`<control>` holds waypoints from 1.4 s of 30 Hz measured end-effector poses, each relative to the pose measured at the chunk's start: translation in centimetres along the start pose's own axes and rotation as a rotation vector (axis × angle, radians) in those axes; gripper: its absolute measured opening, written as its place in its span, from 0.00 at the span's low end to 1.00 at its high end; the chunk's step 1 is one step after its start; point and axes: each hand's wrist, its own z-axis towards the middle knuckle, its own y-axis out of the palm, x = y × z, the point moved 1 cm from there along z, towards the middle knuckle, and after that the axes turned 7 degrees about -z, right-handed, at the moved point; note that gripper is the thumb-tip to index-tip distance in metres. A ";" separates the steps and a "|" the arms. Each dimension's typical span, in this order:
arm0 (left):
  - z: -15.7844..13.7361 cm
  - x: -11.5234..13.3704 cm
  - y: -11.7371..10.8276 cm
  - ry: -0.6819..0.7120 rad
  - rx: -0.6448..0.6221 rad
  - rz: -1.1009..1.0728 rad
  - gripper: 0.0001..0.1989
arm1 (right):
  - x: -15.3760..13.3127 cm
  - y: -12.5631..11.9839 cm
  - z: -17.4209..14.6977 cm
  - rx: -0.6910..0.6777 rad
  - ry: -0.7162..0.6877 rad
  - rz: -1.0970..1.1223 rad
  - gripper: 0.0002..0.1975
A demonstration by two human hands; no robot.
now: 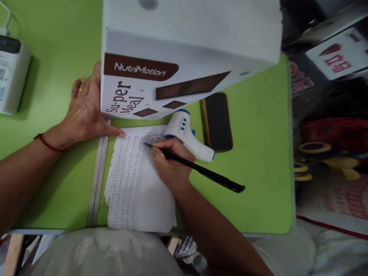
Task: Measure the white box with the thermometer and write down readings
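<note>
My right hand grips a long black pen, its tip on a sheet of paper covered on the left with dense rows of handwriting. Flat on the green table, my left hand is spread, with the thumb on the paper's upper left corner and the fingers beside a white box marked NutriMotion. A white and blue handheld infrared thermometer lies just above my right hand, partly over the top of the paper.
A dark phone-like object in a brown case lies right of the thermometer. At the far left stands a white device with a cable. A metal seam crosses the green table. Bags and yellow-handled things sit beyond its right edge.
</note>
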 end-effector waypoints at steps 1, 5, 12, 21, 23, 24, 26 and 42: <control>0.0 0.0 0.0 0.002 -0.001 0.005 0.70 | 0.0 0.0 0.0 -0.001 0.000 -0.001 0.02; 0.0 0.1 0.0 -0.006 0.008 0.028 0.70 | 0.2 0.2 -0.1 -0.007 -0.023 -0.005 0.03; 0.0 0.1 0.0 -0.026 0.000 0.041 0.69 | 0.3 0.3 -0.1 0.012 -0.068 0.000 0.04; -0.1 -0.4 0.2 0.021 0.012 0.043 0.68 | 0.3 0.2 -0.2 0.001 -0.048 0.033 0.03; 0.0 -0.2 0.1 -0.010 -0.015 0.061 0.68 | 0.4 0.2 -0.2 -0.033 -0.054 0.040 0.03; 0.0 -0.1 0.1 -0.020 -0.024 0.065 0.68 | 0.4 0.1 -0.2 -0.048 -0.062 0.042 0.02; -0.1 0.1 0.0 -0.021 -0.024 0.067 0.68 | 0.5 0.2 -0.2 -0.064 -0.086 0.043 0.02; 0.1 0.0 0.1 -0.026 -0.018 0.009 0.74 | 0.5 0.4 -0.2 -0.071 -0.134 0.024 0.03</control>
